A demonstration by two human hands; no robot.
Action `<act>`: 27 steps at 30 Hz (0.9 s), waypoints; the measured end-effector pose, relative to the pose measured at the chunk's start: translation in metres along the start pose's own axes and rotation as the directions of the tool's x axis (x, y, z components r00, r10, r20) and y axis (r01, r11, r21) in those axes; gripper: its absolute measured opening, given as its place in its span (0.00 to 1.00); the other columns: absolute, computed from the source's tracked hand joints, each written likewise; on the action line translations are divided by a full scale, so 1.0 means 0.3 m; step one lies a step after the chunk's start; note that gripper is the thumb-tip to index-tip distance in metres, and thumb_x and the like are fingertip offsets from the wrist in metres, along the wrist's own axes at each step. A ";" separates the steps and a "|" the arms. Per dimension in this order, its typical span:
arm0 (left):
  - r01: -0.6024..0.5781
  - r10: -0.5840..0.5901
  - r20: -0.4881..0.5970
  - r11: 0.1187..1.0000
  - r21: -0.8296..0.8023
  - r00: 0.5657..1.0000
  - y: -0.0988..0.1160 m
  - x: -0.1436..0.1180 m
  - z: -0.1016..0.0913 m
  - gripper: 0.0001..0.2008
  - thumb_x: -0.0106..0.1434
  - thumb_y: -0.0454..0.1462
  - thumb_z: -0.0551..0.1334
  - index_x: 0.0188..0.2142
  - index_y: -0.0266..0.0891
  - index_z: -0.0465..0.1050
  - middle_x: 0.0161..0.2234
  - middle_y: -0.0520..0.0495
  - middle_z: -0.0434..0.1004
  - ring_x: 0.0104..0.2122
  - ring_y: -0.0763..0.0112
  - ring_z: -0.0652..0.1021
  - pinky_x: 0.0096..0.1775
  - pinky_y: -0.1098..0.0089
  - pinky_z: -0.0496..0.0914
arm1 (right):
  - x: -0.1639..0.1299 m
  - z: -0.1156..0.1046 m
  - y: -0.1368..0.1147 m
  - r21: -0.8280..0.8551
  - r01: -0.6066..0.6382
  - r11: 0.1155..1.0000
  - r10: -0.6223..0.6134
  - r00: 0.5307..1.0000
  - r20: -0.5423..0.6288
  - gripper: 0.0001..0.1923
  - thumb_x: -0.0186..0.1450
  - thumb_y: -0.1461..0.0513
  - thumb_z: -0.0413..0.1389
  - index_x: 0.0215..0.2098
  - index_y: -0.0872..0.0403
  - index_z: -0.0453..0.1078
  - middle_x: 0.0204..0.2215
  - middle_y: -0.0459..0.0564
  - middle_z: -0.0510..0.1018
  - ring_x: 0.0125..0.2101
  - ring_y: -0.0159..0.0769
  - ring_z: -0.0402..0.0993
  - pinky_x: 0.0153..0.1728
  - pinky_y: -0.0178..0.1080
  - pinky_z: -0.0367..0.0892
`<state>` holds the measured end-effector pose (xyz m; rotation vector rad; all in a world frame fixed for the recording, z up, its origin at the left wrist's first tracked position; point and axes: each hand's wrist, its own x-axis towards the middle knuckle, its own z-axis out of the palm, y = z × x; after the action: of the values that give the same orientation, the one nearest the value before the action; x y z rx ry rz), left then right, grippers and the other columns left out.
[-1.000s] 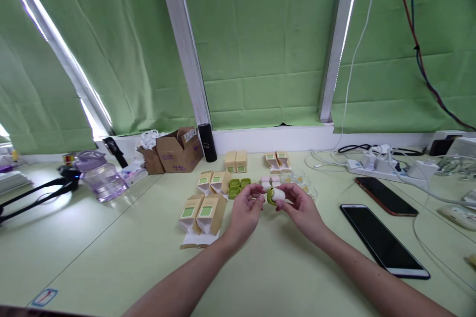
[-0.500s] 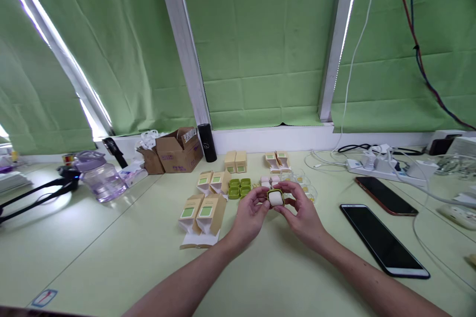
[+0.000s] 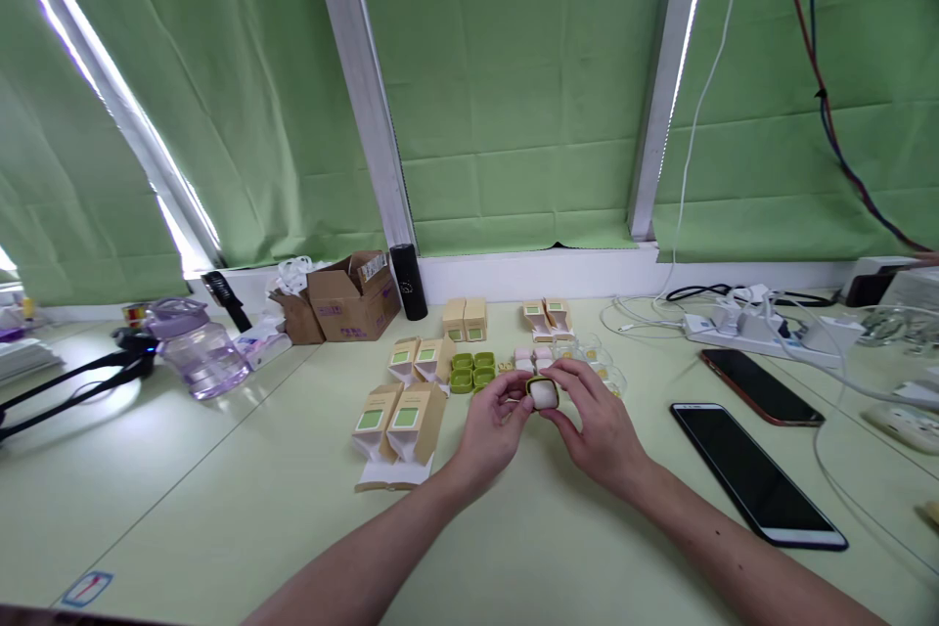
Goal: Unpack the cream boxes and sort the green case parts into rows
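Between my two hands is a small olive-green square case with a white block (image 3: 544, 395) filling its open face. My left hand (image 3: 495, 421) pinches its left side between thumb and fingers. On its right side, my right hand (image 3: 593, 416) grips the rim, with the thumb low and the fingers on top. Just beyond my hands sit several green square cups (image 3: 472, 372), pinkish-white blocks (image 3: 532, 358) and clear round-edged plastic pieces (image 3: 610, 377). Small yellowish pieces (image 3: 505, 367) lie between the cups and the blocks. My fingers partly hide this group.
Kraft paper boxes (image 3: 400, 421) with green labels stand left of my hands, with more boxes (image 3: 465, 320) behind. Two phones (image 3: 755, 469) lie on the right near a power strip (image 3: 770, 333) and cables. A water jug (image 3: 197, 352), cardboard carton (image 3: 356, 298) and black cylinder (image 3: 409, 282) stand at left.
My right hand has shifted its fingers slightly on the case's rim. The case has tilted a little, and its white face looks more shaded. My left hand stays nearly where it was.
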<state>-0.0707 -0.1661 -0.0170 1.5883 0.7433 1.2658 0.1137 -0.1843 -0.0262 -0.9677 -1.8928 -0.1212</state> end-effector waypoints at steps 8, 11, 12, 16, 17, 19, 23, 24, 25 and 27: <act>-0.141 0.150 -0.008 0.947 0.290 0.989 0.000 -0.011 -0.005 0.15 0.68 0.38 0.62 0.53 0.39 0.76 0.48 0.39 0.80 0.46 0.61 0.81 0.50 0.60 0.78 | 0.003 0.000 -0.005 -0.170 0.159 0.973 -0.150 0.986 0.067 0.22 0.73 0.66 0.52 0.65 0.51 0.64 0.52 0.59 0.76 0.49 0.47 0.77 0.44 0.47 0.77; -0.177 0.191 0.000 0.907 0.383 0.982 0.007 -0.014 -0.007 0.14 0.69 0.37 0.61 0.52 0.39 0.76 0.47 0.40 0.80 0.45 0.62 0.81 0.49 0.61 0.78 | 0.004 0.001 -0.010 -0.190 0.170 0.967 -0.153 0.983 0.101 0.19 0.74 0.66 0.51 0.62 0.53 0.65 0.51 0.59 0.76 0.44 0.45 0.79 0.39 0.45 0.78; -0.183 0.200 0.001 0.896 0.404 0.980 0.010 -0.015 -0.007 0.13 0.69 0.37 0.60 0.52 0.39 0.76 0.47 0.40 0.80 0.45 0.63 0.81 0.49 0.62 0.78 | 0.005 0.000 -0.011 -0.195 0.172 0.966 -0.153 0.983 0.106 0.18 0.74 0.66 0.50 0.62 0.53 0.65 0.51 0.59 0.76 0.43 0.45 0.79 0.38 0.45 0.77; -0.203 0.224 0.009 0.864 0.460 0.974 0.019 -0.015 -0.004 0.13 0.70 0.37 0.60 0.52 0.39 0.76 0.45 0.41 0.80 0.43 0.64 0.81 0.47 0.63 0.78 | 0.007 0.001 -0.010 -0.211 0.174 0.962 -0.151 0.981 0.124 0.17 0.75 0.66 0.49 0.61 0.54 0.63 0.52 0.60 0.75 0.43 0.44 0.80 0.37 0.44 0.77; -0.203 0.224 0.010 0.861 0.466 0.975 0.020 -0.014 -0.002 0.13 0.70 0.37 0.60 0.52 0.39 0.76 0.45 0.41 0.80 0.43 0.64 0.81 0.47 0.63 0.78 | 0.007 0.003 -0.008 -0.213 0.176 0.961 -0.150 0.980 0.132 0.17 0.75 0.66 0.48 0.61 0.54 0.63 0.52 0.61 0.75 0.43 0.44 0.80 0.37 0.44 0.78; -0.192 0.213 0.007 0.863 0.468 0.977 0.023 -0.011 0.002 0.13 0.70 0.36 0.60 0.51 0.39 0.77 0.45 0.41 0.81 0.43 0.64 0.81 0.47 0.63 0.78 | 0.006 0.006 -0.005 -0.215 0.174 0.961 -0.144 0.978 0.148 0.18 0.75 0.66 0.47 0.61 0.54 0.62 0.53 0.61 0.74 0.43 0.45 0.80 0.36 0.44 0.78; -0.142 0.167 -0.018 0.885 0.444 0.986 0.025 -0.006 0.010 0.13 0.69 0.35 0.59 0.51 0.39 0.78 0.45 0.42 0.82 0.42 0.65 0.82 0.47 0.63 0.79 | 0.003 0.017 -0.002 -0.212 0.166 0.963 -0.135 0.978 0.157 0.19 0.73 0.68 0.47 0.62 0.54 0.61 0.53 0.62 0.73 0.45 0.46 0.80 0.38 0.45 0.78; -0.129 0.155 -0.025 0.891 0.434 0.988 0.026 -0.005 0.012 0.13 0.69 0.35 0.59 0.50 0.39 0.78 0.45 0.42 0.82 0.42 0.65 0.82 0.47 0.63 0.79 | 0.002 0.020 -0.002 -0.212 0.166 0.963 -0.134 0.979 0.155 0.19 0.73 0.68 0.47 0.62 0.54 0.61 0.53 0.62 0.73 0.46 0.47 0.79 0.38 0.45 0.78; -0.116 0.144 -0.032 0.898 0.425 0.989 0.027 -0.005 0.013 0.13 0.69 0.34 0.59 0.50 0.39 0.78 0.45 0.42 0.82 0.42 0.65 0.82 0.46 0.63 0.79 | 0.002 0.022 -0.001 -0.212 0.164 0.963 -0.133 0.979 0.154 0.20 0.73 0.68 0.47 0.62 0.54 0.61 0.54 0.62 0.73 0.46 0.47 0.79 0.39 0.45 0.78; -0.097 0.125 -0.043 0.909 0.405 0.991 0.029 -0.004 0.015 0.13 0.69 0.34 0.59 0.49 0.39 0.78 0.45 0.42 0.82 0.42 0.65 0.82 0.46 0.64 0.79 | 0.001 0.026 -0.001 -0.215 0.158 0.964 -0.127 0.980 0.151 0.19 0.73 0.68 0.47 0.62 0.54 0.61 0.54 0.62 0.73 0.47 0.48 0.79 0.39 0.45 0.78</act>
<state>-0.0676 -0.1718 -0.0095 1.9485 1.0192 1.3117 0.1078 -0.1809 -0.0300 -1.0104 -2.1081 -0.3721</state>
